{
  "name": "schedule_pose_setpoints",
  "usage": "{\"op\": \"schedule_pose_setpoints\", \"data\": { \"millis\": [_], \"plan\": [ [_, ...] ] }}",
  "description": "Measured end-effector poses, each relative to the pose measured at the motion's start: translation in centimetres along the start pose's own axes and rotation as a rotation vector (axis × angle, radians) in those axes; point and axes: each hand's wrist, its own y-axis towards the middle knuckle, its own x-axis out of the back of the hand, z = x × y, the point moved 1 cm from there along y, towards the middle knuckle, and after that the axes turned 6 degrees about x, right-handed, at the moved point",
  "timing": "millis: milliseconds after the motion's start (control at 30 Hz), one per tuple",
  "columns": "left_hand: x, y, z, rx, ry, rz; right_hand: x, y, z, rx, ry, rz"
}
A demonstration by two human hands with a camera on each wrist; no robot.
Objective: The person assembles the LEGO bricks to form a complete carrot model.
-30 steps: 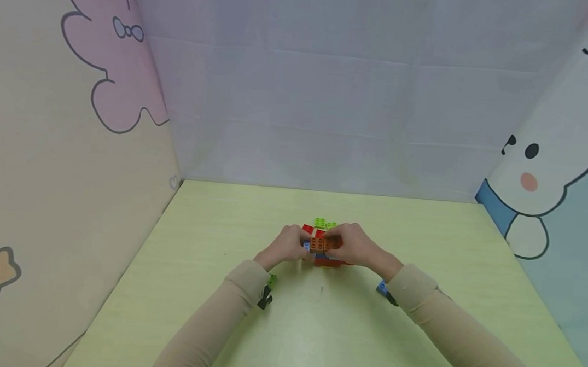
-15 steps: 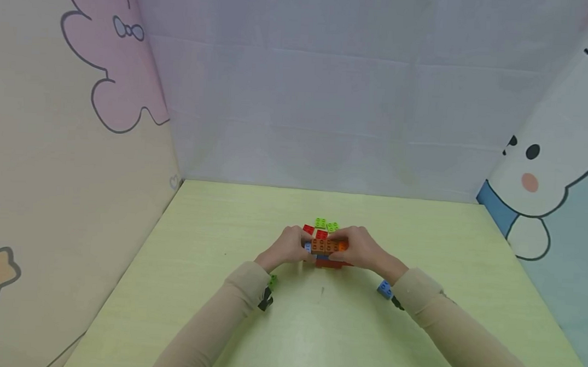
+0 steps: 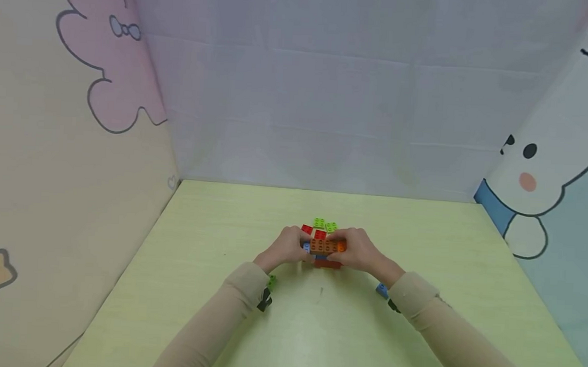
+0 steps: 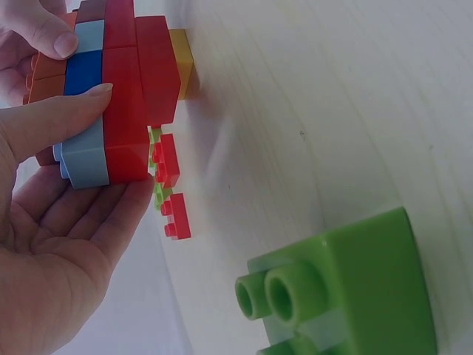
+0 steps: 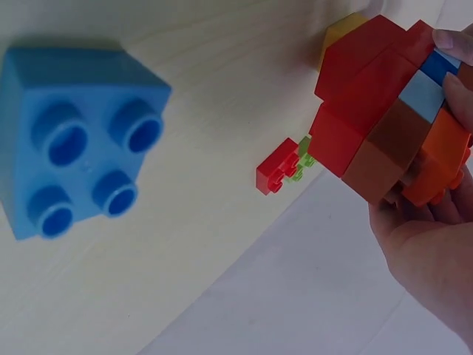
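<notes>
A layered structure of building bricks [image 4: 126,103] stands at the middle of the table between both hands. Red bricks form its lower layers over a yellow brick [image 4: 182,63] at the base, with blue and light-blue bricks higher up. Brown bricks [image 3: 323,246] lie along the top, and an orange brick [image 5: 437,159] sits at the right end. My left hand [image 3: 287,246] grips the left end, its thumb on the near face and its fingers round the far side. My right hand [image 3: 362,250] holds the right end, thumb in front and fingers behind.
Behind the structure lie loose red bricks [image 3: 319,234] and light-green bricks [image 3: 319,222]. A green brick [image 4: 369,288] is beside the left wrist, and a blue brick [image 5: 89,140] is near the right one. Walls border the table's back and sides.
My right hand has shifted slightly right along the top of the brick structure, uncovering more of the brown and orange bricks. My left hand stays nearly in place.
</notes>
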Motion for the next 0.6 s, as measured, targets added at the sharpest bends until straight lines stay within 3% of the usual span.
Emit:
{"op": "schedule_pose_setpoints", "data": {
  "millis": [600],
  "plan": [
    [0.13,0.07,0.06,0.034,-0.002,-0.004,-1.02,0.09,-0.58,-0.092,0.089,-0.051]
  ]
}}
